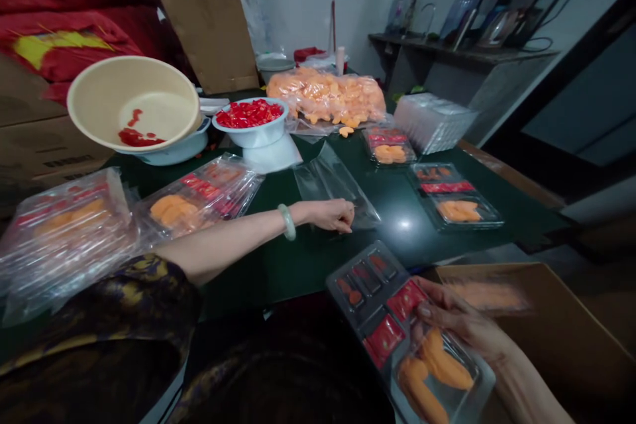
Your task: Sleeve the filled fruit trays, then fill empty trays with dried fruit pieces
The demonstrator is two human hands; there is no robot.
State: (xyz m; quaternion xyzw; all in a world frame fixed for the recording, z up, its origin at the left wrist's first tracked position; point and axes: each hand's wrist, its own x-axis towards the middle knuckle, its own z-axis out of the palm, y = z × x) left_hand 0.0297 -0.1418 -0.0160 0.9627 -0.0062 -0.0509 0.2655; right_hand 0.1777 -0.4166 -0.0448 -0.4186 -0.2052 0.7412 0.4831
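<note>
My right hand (450, 315) grips a black-and-clear plastic tray (370, 285) low at the lower right, its fingers on the tray's edge. The tray's compartments hold red pieces and orange slices (432, 371). My left hand (330, 215), with a pale green bangle (287, 222) on the wrist, lies on the dark green table (377, 265). Its fingers curl at the edge of a clear plastic bag (332, 182). The bag looks flat and holds nothing I can see.
Filled trays (457, 195) and bagged trays (199, 195) lie on the table, with a large bag of orange slices (328, 96) and a bowl of red pieces (248, 116) at the back. A tilted beige basin (132, 103) is at left; a cardboard box (556, 331) stands at lower right.
</note>
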